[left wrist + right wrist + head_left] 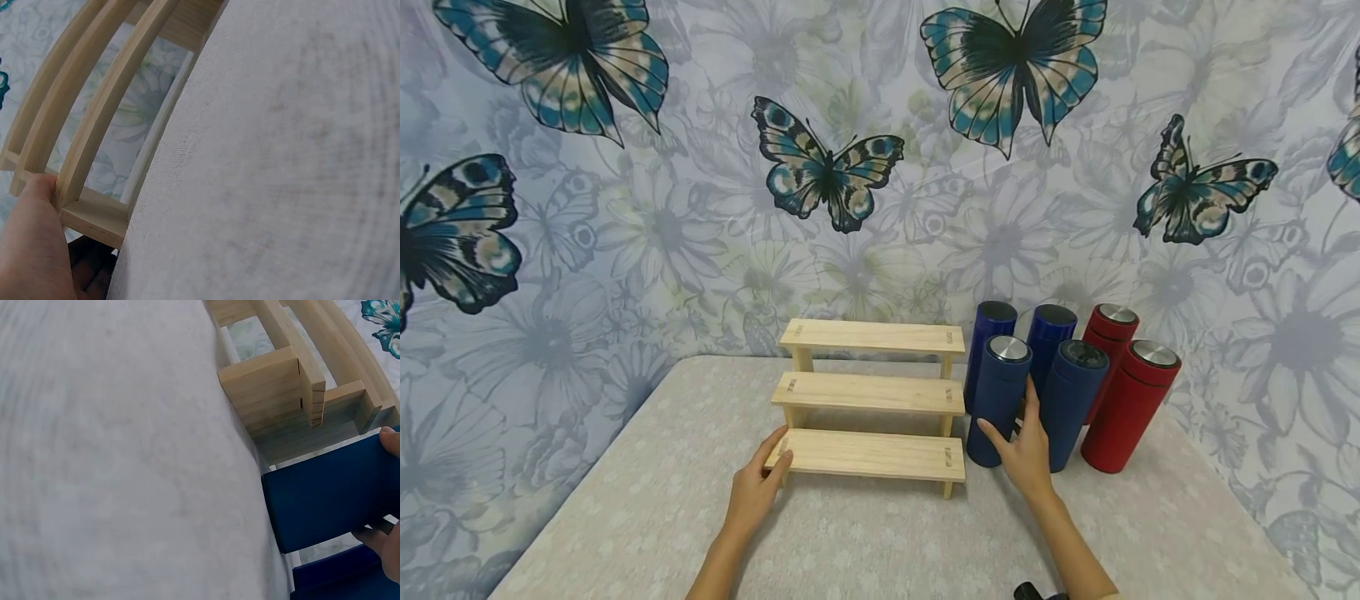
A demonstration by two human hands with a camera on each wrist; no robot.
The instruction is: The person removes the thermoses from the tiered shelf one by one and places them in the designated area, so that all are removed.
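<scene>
A three-tier wooden step shelf (872,454) stands on the cloth-covered table. My left hand (756,490) grips the left end of its lowest step. In the left wrist view the thumb lies against the wooden step (94,137) and the other fingers are partly hidden beyond its side panel. To the right of the shelf, my right hand (1028,454) holds a matte blue thermos flask (997,400) with a silver lid, thumb on one side and fingers round the other. This flask (328,490) is upright, its base at the tablecloth, close beside the shelf's right end.
Another matte blue flask (1075,408) stands just right of my right hand. Two glossy dark blue flasks (981,350) (1051,333) are behind, and two red flasks (1123,417) (1105,337) at the right. A butterfly-patterned wall covering (865,275) rises behind the table.
</scene>
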